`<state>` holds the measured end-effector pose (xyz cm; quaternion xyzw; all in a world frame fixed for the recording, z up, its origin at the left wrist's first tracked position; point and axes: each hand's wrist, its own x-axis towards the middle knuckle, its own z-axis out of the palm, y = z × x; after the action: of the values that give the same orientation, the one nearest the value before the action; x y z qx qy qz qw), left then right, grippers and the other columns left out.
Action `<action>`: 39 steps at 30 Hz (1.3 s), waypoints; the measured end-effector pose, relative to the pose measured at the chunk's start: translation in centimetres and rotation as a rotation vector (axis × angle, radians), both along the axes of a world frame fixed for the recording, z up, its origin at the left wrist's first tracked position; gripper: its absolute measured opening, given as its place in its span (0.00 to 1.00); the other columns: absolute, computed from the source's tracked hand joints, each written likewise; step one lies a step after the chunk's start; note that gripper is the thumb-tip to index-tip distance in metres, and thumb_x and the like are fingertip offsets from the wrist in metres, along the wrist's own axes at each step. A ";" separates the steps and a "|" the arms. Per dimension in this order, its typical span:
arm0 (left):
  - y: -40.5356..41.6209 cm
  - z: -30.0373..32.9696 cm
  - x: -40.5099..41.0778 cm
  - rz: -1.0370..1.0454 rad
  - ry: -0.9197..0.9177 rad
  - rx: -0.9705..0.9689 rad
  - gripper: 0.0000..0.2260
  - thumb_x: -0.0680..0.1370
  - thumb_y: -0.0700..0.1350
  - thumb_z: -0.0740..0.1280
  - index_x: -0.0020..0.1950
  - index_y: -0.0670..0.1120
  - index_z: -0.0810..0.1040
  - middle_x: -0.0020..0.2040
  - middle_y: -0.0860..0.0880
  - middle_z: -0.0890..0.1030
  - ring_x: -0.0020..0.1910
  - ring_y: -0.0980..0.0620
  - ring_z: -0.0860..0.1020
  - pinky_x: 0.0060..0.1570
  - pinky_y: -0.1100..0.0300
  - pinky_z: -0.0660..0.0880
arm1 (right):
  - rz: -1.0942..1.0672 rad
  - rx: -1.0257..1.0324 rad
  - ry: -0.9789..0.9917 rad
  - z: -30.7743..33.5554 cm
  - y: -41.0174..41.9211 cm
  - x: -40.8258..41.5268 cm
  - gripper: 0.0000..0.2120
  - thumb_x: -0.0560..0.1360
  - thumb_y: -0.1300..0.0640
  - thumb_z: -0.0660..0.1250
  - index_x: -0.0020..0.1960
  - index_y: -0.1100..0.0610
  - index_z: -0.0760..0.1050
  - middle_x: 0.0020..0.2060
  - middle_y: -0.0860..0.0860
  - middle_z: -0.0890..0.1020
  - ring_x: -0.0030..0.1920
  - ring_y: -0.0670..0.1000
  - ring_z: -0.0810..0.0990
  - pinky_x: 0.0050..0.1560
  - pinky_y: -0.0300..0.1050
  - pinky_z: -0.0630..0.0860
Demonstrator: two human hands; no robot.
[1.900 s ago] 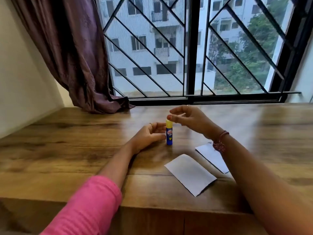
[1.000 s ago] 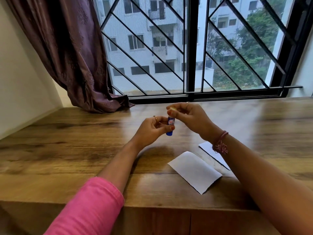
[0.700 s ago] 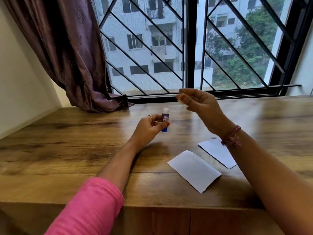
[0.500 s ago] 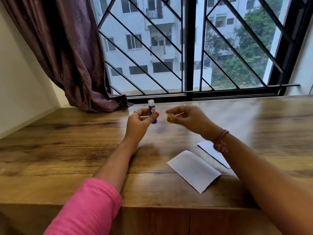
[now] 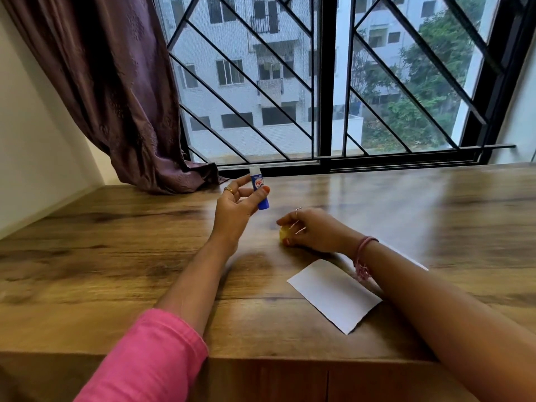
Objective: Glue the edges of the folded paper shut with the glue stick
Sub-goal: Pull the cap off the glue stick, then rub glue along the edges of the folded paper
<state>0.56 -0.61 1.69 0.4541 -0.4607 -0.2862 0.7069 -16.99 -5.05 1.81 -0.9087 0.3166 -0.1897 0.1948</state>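
Left hand (image 5: 236, 208): raised above the wooden table (image 5: 116, 256), thumb and fingers pinching the blue glue stick (image 5: 259, 188), upright and uncapped.
Right hand (image 5: 311, 230): low at the table, fingers curled round the yellow cap (image 5: 284, 234).
Folded paper (image 5: 333, 294): flat, near right, beside the right forearm.
Second paper (image 5: 406, 256): mostly hidden behind the right forearm.

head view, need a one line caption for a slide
Left hand holds the uncapped glue stick upright while the right hand lowers its yellow cap to the table, beside the folded paper.
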 end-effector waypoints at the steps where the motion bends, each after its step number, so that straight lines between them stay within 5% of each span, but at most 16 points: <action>1: 0.1 0.1 -0.1 -0.019 0.005 0.000 0.12 0.74 0.41 0.72 0.54 0.51 0.75 0.41 0.52 0.83 0.44 0.56 0.82 0.47 0.59 0.78 | -0.001 0.017 -0.003 0.1 0.0 -0.1 0.22 0.72 0.59 0.72 0.65 0.57 0.74 0.56 0.53 0.80 0.53 0.50 0.80 0.58 0.41 0.75; 6: 0.8 0.4 -1.0 -0.092 0.003 0.003 0.10 0.74 0.39 0.72 0.53 0.48 0.76 0.42 0.51 0.84 0.45 0.54 0.82 0.47 0.60 0.78 | -0.034 0.119 -0.197 1.2 0.3 -1.0 0.23 0.70 0.62 0.73 0.64 0.60 0.73 0.55 0.55 0.80 0.49 0.48 0.80 0.46 0.27 0.73; 12: 2.0 0.6 -2.6 -0.148 0.008 0.040 0.15 0.71 0.43 0.74 0.55 0.42 0.77 0.53 0.40 0.82 0.50 0.46 0.83 0.54 0.52 0.79 | -0.058 0.392 -0.560 2.4 2.2 -1.6 0.20 0.68 0.58 0.76 0.57 0.59 0.75 0.43 0.51 0.84 0.43 0.47 0.83 0.48 0.40 0.80; 20: 2.4 0.7 -4.0 -0.235 0.062 0.020 0.18 0.66 0.49 0.76 0.52 0.43 0.78 0.44 0.46 0.85 0.46 0.47 0.84 0.42 0.61 0.79 | -0.015 0.646 -0.752 1.9 3.9 -2.1 0.18 0.67 0.64 0.75 0.55 0.62 0.75 0.44 0.58 0.85 0.45 0.52 0.85 0.46 0.43 0.82; 28: 2.4 0.6 -5.1 -0.243 0.101 -0.006 0.10 0.62 0.50 0.78 0.39 0.48 0.84 0.43 0.42 0.85 0.45 0.45 0.83 0.44 0.59 0.80 | -0.004 0.700 -0.891 1.3 5.0 -3.5 0.13 0.71 0.61 0.71 0.53 0.66 0.78 0.44 0.62 0.85 0.45 0.53 0.85 0.46 0.39 0.81; 39: 2.9 1.0 -5.5 -0.313 0.091 -0.015 0.11 0.65 0.47 0.77 0.45 0.45 0.86 0.44 0.43 0.85 0.43 0.49 0.83 0.44 0.62 0.79 | 0.092 1.107 -1.012 0.6 5.6 -3.0 0.17 0.79 0.51 0.58 0.51 0.64 0.78 0.38 0.58 0.84 0.37 0.49 0.84 0.36 0.37 0.80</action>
<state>-4.91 2.29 2.71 0.3580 -0.4953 -0.4095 0.6774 -20.03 0.56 2.40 -0.4921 0.1994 -0.3892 0.7528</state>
